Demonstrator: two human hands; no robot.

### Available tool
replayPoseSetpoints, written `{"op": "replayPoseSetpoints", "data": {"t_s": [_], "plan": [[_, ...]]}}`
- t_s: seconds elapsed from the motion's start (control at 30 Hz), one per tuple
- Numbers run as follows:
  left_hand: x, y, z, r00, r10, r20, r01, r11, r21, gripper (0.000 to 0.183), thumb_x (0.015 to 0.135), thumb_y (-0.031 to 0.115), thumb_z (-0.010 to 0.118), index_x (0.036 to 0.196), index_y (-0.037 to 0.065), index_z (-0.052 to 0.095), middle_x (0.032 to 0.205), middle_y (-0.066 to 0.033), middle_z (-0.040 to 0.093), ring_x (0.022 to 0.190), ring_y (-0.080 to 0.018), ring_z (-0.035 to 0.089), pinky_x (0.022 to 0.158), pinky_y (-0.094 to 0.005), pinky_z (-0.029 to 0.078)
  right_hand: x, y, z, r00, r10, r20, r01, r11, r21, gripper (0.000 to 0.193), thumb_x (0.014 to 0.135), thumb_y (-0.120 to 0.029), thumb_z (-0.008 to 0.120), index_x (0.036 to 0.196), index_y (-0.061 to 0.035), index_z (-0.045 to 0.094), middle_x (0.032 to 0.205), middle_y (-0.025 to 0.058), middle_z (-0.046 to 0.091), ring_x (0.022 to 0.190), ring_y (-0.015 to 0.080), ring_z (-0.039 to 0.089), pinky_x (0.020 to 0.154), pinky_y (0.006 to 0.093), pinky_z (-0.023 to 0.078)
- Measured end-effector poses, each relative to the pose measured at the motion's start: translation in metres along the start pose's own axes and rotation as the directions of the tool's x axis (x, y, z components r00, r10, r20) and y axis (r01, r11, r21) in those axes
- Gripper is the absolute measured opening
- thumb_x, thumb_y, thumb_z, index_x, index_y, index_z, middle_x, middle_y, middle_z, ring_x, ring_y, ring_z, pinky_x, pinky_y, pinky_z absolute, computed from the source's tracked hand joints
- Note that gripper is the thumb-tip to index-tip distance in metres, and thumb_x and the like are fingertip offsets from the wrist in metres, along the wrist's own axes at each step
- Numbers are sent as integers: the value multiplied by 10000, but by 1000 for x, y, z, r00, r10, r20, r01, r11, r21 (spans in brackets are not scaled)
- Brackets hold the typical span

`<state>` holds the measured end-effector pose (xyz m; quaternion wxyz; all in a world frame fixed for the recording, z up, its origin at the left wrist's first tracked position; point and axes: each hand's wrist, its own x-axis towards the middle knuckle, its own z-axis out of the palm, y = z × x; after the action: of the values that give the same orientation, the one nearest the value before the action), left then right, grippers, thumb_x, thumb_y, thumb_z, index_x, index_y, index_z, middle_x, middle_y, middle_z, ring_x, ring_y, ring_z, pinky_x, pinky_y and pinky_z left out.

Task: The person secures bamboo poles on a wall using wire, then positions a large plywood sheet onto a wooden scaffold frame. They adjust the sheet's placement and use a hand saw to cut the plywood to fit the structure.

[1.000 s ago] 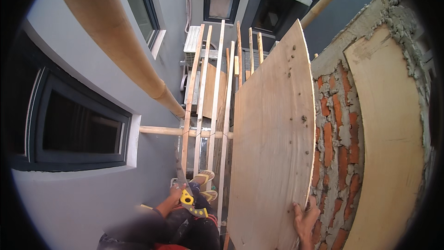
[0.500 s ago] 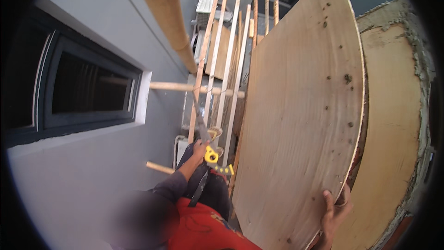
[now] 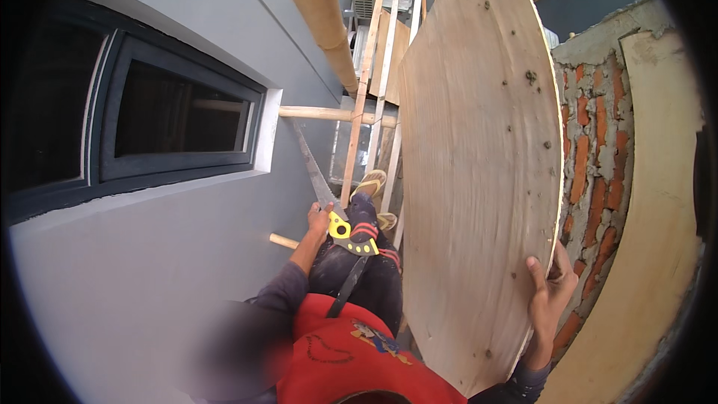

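Observation:
In my left hand (image 3: 318, 220) is a hand saw (image 3: 315, 173) with a yellow and grey handle. Its toothed blade slants away toward the grey wall. My fingers are closed near where the blade joins the handle. With my right hand (image 3: 552, 295) I grip the right edge of a large plywood sheet (image 3: 479, 150), thumb on the near face and fingers curled round behind. The sheet stands tilted on my right, with dark dried spots scattered over it. What the hidden fingers touch behind the board cannot be seen.
A grey wall with a dark-framed window (image 3: 179, 120) runs along my left. Bamboo poles (image 3: 318, 19) cross ahead. My sandalled feet stand by long timber strips (image 3: 370, 67) with gaps between them. Right of the sheet are exposed brickwork (image 3: 594, 150) and another board (image 3: 658, 202).
The plywood sheet has shifted left from the board behind it, exposing the brickwork. My right hand has moved up in view with its edge. The saw has swung leftward, nearer the window.

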<state>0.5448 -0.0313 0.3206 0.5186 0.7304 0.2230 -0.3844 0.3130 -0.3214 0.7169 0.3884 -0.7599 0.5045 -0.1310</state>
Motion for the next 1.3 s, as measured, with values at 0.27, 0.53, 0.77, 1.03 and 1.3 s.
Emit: {"op": "replayPoseSetpoints", "data": {"t_s": [0.27,0.53,0.77,1.03,1.3], "plan": [[14,26,-12,993,-57,99,66,994,-89,362,878,110,558,1170,-44,409,956,-125,574,787,-201,593,665,-336,504,14,6,24,999,-51,-18,50,998,-24,404,791,-45,642,1151,96,527,897,155,652,794,122,578,729,264,461],[-6,122,39,965,-186,186,123,944,305,384,867,258,598,1073,-49,493,919,-113,579,763,-189,575,684,-344,481,55,-21,40,999,-32,21,32,999,-29,398,782,-26,636,1150,81,528,836,155,660,698,114,609,665,248,470],[2,149,59,937,-235,257,128,919,373,328,858,288,608,957,-10,512,852,-79,543,742,-181,562,666,-322,477,105,-26,65,999,-44,7,44,997,-67,397,751,-8,646,1131,58,547,784,212,635,633,116,606,617,244,464],[60,123,54,887,-353,298,204,878,434,199,875,171,582,951,7,498,775,-68,538,639,-174,565,559,-308,486,159,-2,82,999,38,-33,-38,999,0,400,736,-31,672,1116,41,569,773,229,624,559,156,563,590,264,449],[59,140,57,878,-393,274,206,826,524,325,864,164,591,1095,-41,491,889,-112,597,736,-194,585,658,-320,476,193,65,105,975,220,-38,-218,975,49,420,737,-44,679,1133,44,570,843,206,662,696,108,566,687,276,463]]}}
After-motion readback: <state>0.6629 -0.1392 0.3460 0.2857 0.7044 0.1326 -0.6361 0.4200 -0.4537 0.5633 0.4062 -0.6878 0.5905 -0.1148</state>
